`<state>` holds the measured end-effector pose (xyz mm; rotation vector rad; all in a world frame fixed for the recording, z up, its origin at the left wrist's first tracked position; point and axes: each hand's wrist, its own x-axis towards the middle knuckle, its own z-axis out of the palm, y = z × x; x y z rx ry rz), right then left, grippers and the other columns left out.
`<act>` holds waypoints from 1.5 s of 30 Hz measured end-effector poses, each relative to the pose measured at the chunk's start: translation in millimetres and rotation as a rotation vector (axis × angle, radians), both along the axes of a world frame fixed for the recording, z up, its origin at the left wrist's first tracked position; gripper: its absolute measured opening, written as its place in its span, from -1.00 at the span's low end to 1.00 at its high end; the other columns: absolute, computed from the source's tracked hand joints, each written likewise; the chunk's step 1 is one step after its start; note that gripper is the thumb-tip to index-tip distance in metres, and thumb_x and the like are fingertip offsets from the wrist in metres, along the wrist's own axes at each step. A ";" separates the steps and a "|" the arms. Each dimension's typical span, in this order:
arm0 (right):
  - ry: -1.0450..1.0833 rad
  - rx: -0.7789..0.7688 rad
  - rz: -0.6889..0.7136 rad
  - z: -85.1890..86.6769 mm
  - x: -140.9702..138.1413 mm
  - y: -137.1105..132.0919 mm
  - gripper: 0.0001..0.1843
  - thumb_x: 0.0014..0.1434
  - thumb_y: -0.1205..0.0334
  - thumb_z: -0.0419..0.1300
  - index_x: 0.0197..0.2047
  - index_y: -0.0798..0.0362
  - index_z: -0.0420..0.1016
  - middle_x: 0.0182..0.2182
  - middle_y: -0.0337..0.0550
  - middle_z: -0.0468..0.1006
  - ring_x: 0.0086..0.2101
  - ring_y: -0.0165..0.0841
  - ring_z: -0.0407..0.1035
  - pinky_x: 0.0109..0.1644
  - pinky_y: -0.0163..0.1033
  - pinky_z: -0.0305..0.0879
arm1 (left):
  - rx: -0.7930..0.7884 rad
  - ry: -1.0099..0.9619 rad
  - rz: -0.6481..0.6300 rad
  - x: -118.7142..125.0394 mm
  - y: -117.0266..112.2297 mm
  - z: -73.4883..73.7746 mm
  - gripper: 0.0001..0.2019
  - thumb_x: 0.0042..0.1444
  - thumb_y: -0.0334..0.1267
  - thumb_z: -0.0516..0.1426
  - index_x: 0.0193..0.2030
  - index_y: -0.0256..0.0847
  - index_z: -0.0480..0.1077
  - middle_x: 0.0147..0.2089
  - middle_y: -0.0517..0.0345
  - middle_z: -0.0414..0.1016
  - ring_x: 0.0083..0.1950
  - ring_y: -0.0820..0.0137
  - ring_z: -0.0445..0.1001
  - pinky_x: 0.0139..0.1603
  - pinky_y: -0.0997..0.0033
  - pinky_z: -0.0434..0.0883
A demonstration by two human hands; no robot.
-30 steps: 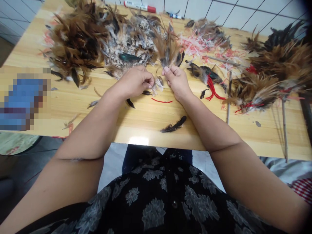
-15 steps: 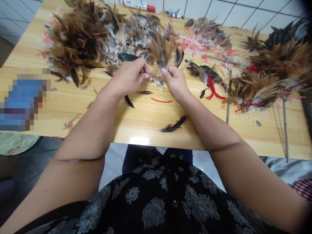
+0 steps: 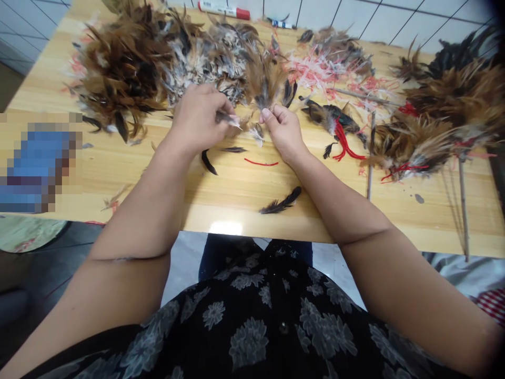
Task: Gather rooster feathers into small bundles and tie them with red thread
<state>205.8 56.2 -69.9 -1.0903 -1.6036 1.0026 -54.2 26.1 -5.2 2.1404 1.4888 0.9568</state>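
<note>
My left hand (image 3: 203, 118) is closed on a feather (image 3: 229, 121); its pale quill end sticks out to the right past my fingertips, and the rest is hidden by the hand. To its right, my right hand (image 3: 284, 129) pinches the base of a brown feather bunch (image 3: 265, 79) between thumb and forefinger, with the tips fanning away from me. A small gap separates the two hands. Below them on the wooden table lie a short red string (image 3: 261, 162), a curved black feather (image 3: 209, 162) and a fluffier black feather (image 3: 281, 201).
Brown feathers (image 3: 122, 68) and grey-white ones (image 3: 205, 63) are heaped at the back left. Shredded pink-white strips (image 3: 313, 68) lie behind my right hand. Red-tied feather bundles (image 3: 414, 142) and thin sticks (image 3: 462, 205) are on the right. A red marker (image 3: 223, 9) lies by the tiled wall.
My left hand has drawn slightly left, away from the right hand. The dark green feather end above it no longer shows, and a pale quill now points right. My right hand stays put.
</note>
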 end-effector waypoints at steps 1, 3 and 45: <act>0.003 -0.002 -0.002 0.2 0.0 0.0 -0.33 0.71 -0.42 0.40 -0.24 -0.04 0.56 -0.31 -0.28 0.35 -0.10 -0.27 0.48 0.26 -0.12 0.60 | 0.021 0.020 0.024 3.1 -2.2 -1.7 -0.81 0.17 0.06 0.51 -0.18 0.12 0.73 0.01 0.00 0.69 0.27 -0.22 0.46 0.66 -0.45 0.39; 0.014 -0.004 -0.013 1.3 -0.1 -0.5 -0.34 0.71 -0.40 0.40 -0.25 -0.05 0.56 -0.32 -0.28 0.36 -0.10 -0.27 0.50 0.29 -0.10 0.63 | 0.032 0.054 0.063 9.3 -6.9 -4.3 -0.78 0.16 0.07 0.51 -0.13 0.11 0.76 0.12 -0.04 0.70 0.35 -0.29 0.39 0.66 -0.51 0.38; 0.101 -0.173 0.108 10.2 -5.9 -1.3 -0.38 0.61 -0.16 0.60 -0.34 -0.03 0.50 -0.44 -0.33 0.41 -0.32 -0.40 0.32 -0.13 -0.25 0.42 | -0.076 -0.185 -0.154 31.7 -12.6 9.3 -0.65 0.27 0.26 0.53 -0.03 0.15 0.71 0.05 0.04 0.83 0.37 -0.24 0.68 0.64 -0.36 0.53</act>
